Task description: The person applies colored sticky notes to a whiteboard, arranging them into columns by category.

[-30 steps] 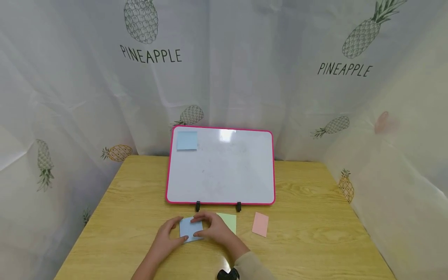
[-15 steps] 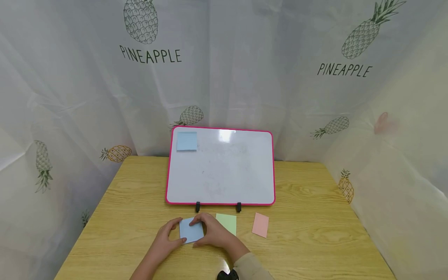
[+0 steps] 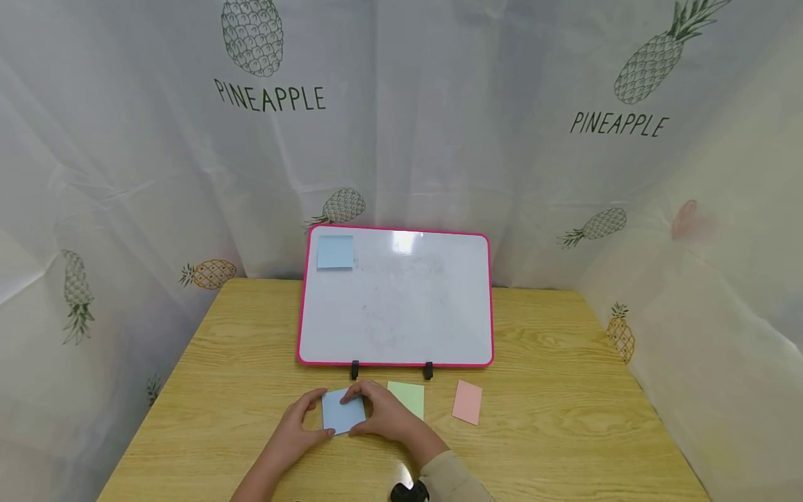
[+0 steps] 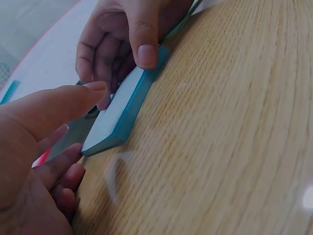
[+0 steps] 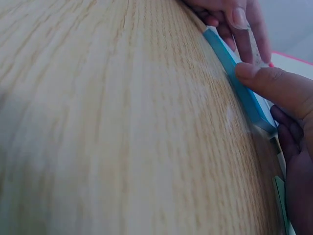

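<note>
A light blue sticky note pad [image 3: 341,413] lies on the table between my two hands. My left hand [image 3: 300,424] holds it by the left side, thumb at the near corner and forefinger at the far one. From the right, my right hand [image 3: 387,417] grips it, forefinger on the far part of the top and thumb at the near edge. In the left wrist view the thick pad [image 4: 113,115] shows its blue side, with the right thumb against it. The right wrist view shows the pad [image 5: 239,88] flat on the wood.
A pink-framed whiteboard [image 3: 401,314] stands behind the hands on black feet [image 3: 429,370], with one blue sticky note [image 3: 335,252] at its upper left. Beside my right hand lies a green pad [image 3: 409,399], partly covered. Farther right is a pink pad [image 3: 467,402]. Pineapple-print curtains surround the table [image 3: 552,418].
My right thumb and forefinger have shifted slightly on the pad, the thumb dropping toward its near edge and then back up to it. The left hand and pad have hardly moved.
</note>
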Available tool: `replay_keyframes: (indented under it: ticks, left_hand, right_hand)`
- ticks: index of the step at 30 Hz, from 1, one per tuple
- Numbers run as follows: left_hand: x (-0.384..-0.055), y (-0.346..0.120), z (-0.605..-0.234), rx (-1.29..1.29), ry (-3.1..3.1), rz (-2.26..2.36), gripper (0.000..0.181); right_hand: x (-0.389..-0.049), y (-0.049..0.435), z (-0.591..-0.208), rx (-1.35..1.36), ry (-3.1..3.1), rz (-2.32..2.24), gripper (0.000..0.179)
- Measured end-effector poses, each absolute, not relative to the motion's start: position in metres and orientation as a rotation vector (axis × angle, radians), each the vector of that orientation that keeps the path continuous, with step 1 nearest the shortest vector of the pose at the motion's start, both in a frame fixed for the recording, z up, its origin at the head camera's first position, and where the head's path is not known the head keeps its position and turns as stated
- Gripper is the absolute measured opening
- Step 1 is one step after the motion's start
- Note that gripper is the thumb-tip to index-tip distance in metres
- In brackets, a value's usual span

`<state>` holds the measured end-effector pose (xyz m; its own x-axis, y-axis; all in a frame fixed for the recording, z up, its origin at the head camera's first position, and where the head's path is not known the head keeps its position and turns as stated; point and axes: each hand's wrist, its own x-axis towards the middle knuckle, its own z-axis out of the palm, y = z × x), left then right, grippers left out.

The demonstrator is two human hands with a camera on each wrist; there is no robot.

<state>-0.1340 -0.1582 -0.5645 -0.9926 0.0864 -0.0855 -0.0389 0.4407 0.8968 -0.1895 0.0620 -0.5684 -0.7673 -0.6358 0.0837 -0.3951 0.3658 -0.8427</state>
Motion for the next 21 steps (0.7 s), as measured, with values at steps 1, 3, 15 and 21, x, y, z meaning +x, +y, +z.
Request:
replay_keyframes:
  ticks: [1, 3, 15, 21]
  left_hand:
    - [-0.1341, -0.1582, -0.5645, 0.050, 2.567, 1.601, 0.077]
    - [-0.1345, -0.1584, -0.5652, 0.057, 2.568, 1.598, 0.080]
    - [-0.1341, -0.1582, -0.5689, 0.075, 2.628, 1.542, 0.077]
    - [-0.1352, -0.1556, -0.5690, 0.090, 2.684, 1.503, 0.073]
  right_hand:
    - [-0.1898, 0.0623, -0.5680, -0.914, 2.368, -1.356, 0.049]
    - [-0.1900, 0.0627, -0.5673, -0.903, 2.359, -1.358, 0.048]
    - [-0.1933, 0.0649, -0.5724, -0.885, 2.292, -1.445, 0.032]
    - [-0.1943, 0.0656, -0.5746, -0.831, 2.246, -1.524, 0.025]
